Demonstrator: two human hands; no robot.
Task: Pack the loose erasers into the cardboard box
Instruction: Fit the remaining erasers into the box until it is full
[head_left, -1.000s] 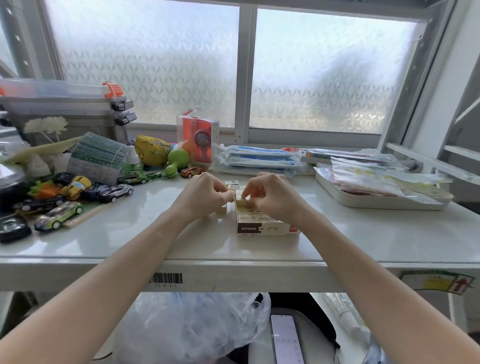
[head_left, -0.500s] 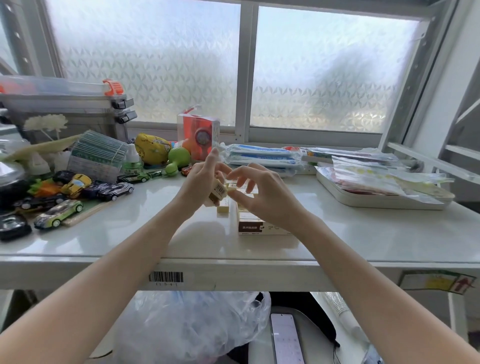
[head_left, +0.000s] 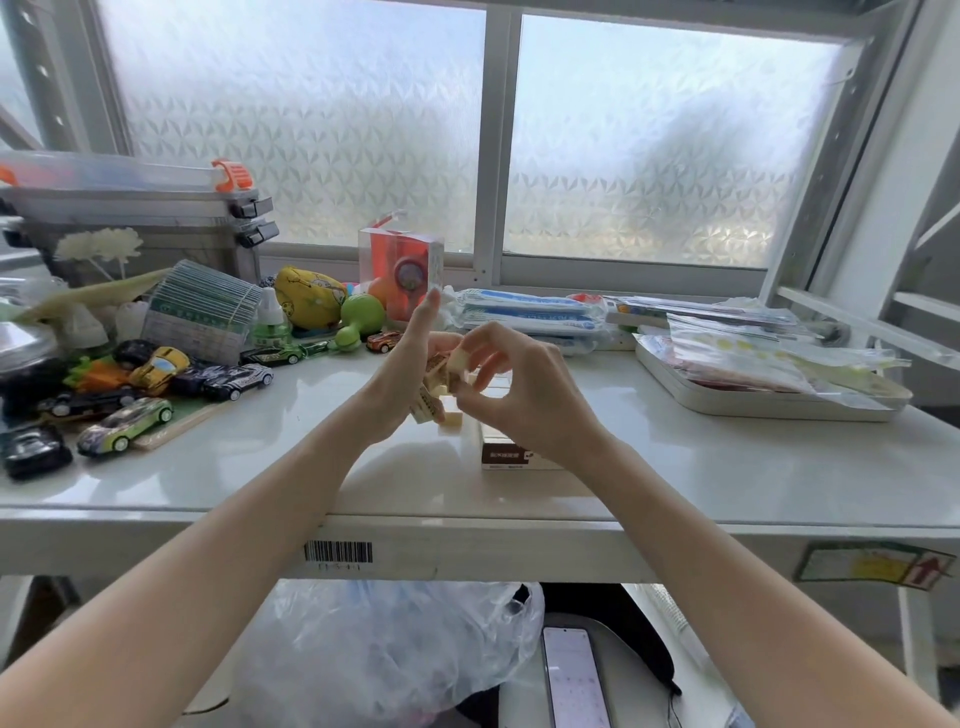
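The cardboard box (head_left: 506, 456) lies on the white table (head_left: 727, 467), mostly hidden behind my right wrist; only its brown-labelled front end shows. My left hand (head_left: 402, 374) is raised above the table just left of the box, holding several small cream erasers (head_left: 431, 400) with barcode sleeves, its forefinger pointing up. My right hand (head_left: 511, 384) pinches one cream eraser (head_left: 458, 359) at the top of that bunch. Another eraser (head_left: 451, 419) lies on the table below my left hand.
Toy cars (head_left: 124, 423) and other toys crowd the left of the table. A red packaged toy (head_left: 400, 270) and plastic-wrapped packs (head_left: 524, 317) stand at the back. A white tray (head_left: 753, 400) of plastic bags sits at the right. Below the table are a plastic bag and a phone (head_left: 574, 680).
Both hands rose from the box on the table. My left hand came up holding erasers, and my right hand moved over to pinch one of them.
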